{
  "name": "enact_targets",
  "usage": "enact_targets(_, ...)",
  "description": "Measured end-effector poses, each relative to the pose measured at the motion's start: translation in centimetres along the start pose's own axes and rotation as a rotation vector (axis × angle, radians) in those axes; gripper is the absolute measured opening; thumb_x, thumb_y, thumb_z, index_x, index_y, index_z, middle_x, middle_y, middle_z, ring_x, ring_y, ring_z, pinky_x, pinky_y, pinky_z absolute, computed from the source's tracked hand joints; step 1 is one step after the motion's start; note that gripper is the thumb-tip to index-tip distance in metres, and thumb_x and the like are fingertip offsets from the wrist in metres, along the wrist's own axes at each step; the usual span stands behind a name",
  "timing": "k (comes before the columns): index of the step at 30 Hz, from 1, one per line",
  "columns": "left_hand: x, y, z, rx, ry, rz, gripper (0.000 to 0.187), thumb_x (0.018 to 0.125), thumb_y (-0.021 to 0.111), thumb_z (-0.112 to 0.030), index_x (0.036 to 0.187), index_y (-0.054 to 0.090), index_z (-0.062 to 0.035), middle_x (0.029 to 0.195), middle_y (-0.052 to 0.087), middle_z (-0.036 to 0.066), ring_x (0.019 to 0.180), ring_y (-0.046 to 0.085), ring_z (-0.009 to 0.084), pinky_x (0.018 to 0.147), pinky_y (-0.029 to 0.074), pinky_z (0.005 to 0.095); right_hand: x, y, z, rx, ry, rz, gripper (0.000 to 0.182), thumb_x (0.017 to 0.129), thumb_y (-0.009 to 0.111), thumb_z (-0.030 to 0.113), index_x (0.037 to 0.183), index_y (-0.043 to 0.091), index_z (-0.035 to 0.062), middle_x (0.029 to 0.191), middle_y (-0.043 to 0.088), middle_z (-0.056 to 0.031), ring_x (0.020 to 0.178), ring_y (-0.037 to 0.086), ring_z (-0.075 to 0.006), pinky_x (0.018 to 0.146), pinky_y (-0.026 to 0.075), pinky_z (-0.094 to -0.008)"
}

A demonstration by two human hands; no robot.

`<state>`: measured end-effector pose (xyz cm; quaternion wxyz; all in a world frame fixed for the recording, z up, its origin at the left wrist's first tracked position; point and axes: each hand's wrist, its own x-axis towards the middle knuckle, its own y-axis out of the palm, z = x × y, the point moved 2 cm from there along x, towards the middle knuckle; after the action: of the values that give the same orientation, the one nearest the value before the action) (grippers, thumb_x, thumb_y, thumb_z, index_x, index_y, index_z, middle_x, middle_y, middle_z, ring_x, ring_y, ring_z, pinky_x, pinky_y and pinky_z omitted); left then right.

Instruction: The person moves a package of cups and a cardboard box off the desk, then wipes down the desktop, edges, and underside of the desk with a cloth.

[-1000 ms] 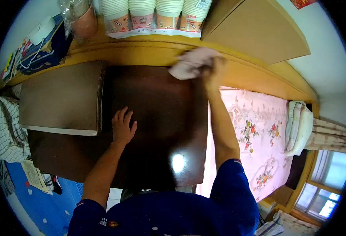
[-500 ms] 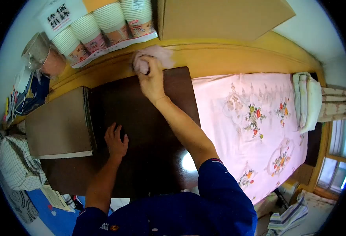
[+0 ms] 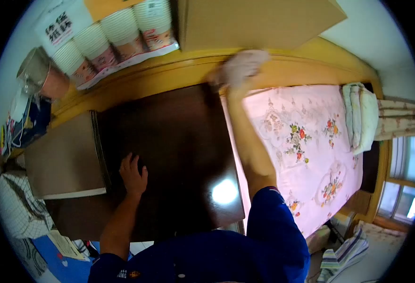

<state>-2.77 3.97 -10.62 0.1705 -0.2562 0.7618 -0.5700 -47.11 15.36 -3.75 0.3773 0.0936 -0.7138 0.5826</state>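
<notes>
My right hand (image 3: 236, 80), smeared by motion, grips a pale pinkish cloth (image 3: 253, 60) against the yellow wooden ledge (image 3: 306, 65). It is just beyond the far right corner of a dark brown tabletop (image 3: 170, 132). The fingers around the cloth are blurred. My left hand (image 3: 133, 175) lies on the tabletop with its fingers apart, holding nothing. Left of it, a flat brown board or box (image 3: 63, 155) with a pale front edge rests on the dark surface.
Bagged stacks of paper cups (image 3: 122, 33), a wrapped container (image 3: 54, 82) and a cardboard box (image 3: 259, 23) stand along the ledge. A pink floral cloth (image 3: 264, 141) covers the surface on the right, with folded towels (image 3: 362, 118) at its far end. A checkered cloth (image 3: 16, 203) lies left.
My right hand has slid the cloth rightward along the ledge, from behind the dark tabletop to beyond its corner. My left hand stays on the tabletop. The view has shifted slightly.
</notes>
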Motion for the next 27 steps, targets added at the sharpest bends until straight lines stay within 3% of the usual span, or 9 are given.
enact_targets(1,0.2,0.1,-0.1,-0.003,0.021,-0.003,0.048,0.091,0.059,-0.022,0.135,0.046,-0.0066,0.145,0.038,0.017,0.131,0.036,0.0399,0.108,0.027,0.0570,-2.0,-1.2,0.7,0.131,-0.102,0.070,0.040,0.088,0.066,0.014,0.120,0.047,-0.0006,0.123,0.050,-0.0146,0.120,0.044,-0.0247,0.106,0.034,-0.0398)
enact_targets(3,0.6,0.2,0.0,0.005,0.046,-0.038,0.046,0.091,0.058,-0.022,0.133,0.048,-0.0056,0.145,0.038,0.018,0.130,0.036,0.0407,0.108,0.028,0.0564,-3.9,-2.8,-0.4,1.905,-0.088,0.830,0.047,0.089,0.067,0.018,0.126,0.045,-0.0023,0.129,0.048,-0.0181,0.128,0.039,-0.0296,0.112,0.026,-0.0405)
enact_targets(6,0.4,-0.2,-0.3,-0.013,0.010,-0.022,0.045,0.091,0.057,-0.022,0.132,0.049,-0.0050,0.145,0.038,0.019,0.130,0.036,0.0419,0.108,0.027,0.0566,3.2,-2.3,-3.7,1.740,0.022,0.478,0.072,0.095,0.061,0.042,0.141,0.035,-0.0076,0.140,0.045,-0.0224,0.126,0.043,-0.0324,0.108,0.033,-0.0408)
enact_targets(9,-0.1,0.5,0.3,-0.001,0.022,-0.026,0.045,0.092,0.057,-0.023,0.133,0.048,-0.0046,0.145,0.039,0.019,0.129,0.037,0.0426,0.108,0.028,0.0568,10.9,5.8,-4.7,2.072,0.682,0.526,0.031,0.102,0.052,0.021,0.123,0.054,-0.0017,0.119,0.061,-0.0091,0.101,0.060,-0.0220,0.089,0.051,-0.0356)
enact_targets(12,-0.2,-0.2,-0.3,0.015,0.039,-0.028,0.045,0.093,0.056,-0.025,0.133,0.048,-0.0042,0.144,0.040,0.019,0.129,0.038,0.0427,0.107,0.029,0.0564,12.5,11.0,-4.7,2.183,0.729,0.481,0.018,0.099,0.056,0.019,0.108,0.055,0.0036,0.103,0.061,-0.0075,0.086,0.058,-0.0216,0.074,0.052,-0.0348)
enact_targets(15,-0.3,0.0,0.0,0.020,0.080,-0.074,0.045,0.094,0.056,-0.025,0.133,0.048,-0.0042,0.143,0.041,0.020,0.128,0.039,0.0430,0.106,0.030,0.0561,5.4,8.5,-1.5,2.171,0.468,0.788,0.032,0.101,0.054,0.024,0.117,0.054,-0.0039,0.107,0.062,-0.0121,0.096,0.060,-0.0219,0.087,0.051,-0.0364)
enact_targets(17,0.0,0.0,0.0,0.019,0.097,-0.081,0.045,0.094,0.056,-0.024,0.133,0.048,-0.0042,0.143,0.041,0.020,0.128,0.039,0.0429,0.105,0.031,0.0562,-2.7,2.2,0.4,1.921,0.210,0.504,0.049,0.099,0.057,0.025,0.134,0.043,-0.0067,0.131,0.052,-0.0213,0.124,0.046,-0.0311,0.109,0.034,-0.0397)
enact_targets(20,0.7,0.2,-0.1,0.031,0.101,-0.087,0.045,0.093,0.057,-0.023,0.133,0.048,-0.0041,0.143,0.042,0.020,0.127,0.040,0.0426,0.104,0.032,0.0563,-6.6,-4.7,0.1,1.871,-0.181,0.971,0.061,0.095,0.060,0.024,0.142,0.035,-0.0061,0.142,0.044,-0.0224,0.135,0.037,-0.0299,0.113,0.028,-0.0374)
enact_targets(27,0.1,0.1,0.1,-0.011,0.019,-0.045,0.049,0.089,0.062,-0.022,0.133,0.049,-0.0055,0.142,0.042,0.020,0.128,0.039,0.0432,0.105,0.031,0.0580,-5.5,-2.9,-1.1,2.160,0.716,0.791,0.046,0.091,0.064,0.007,0.129,0.041,-0.0010,0.120,0.054,-0.0169,0.108,0.054,-0.0262,0.096,0.045,-0.0364)
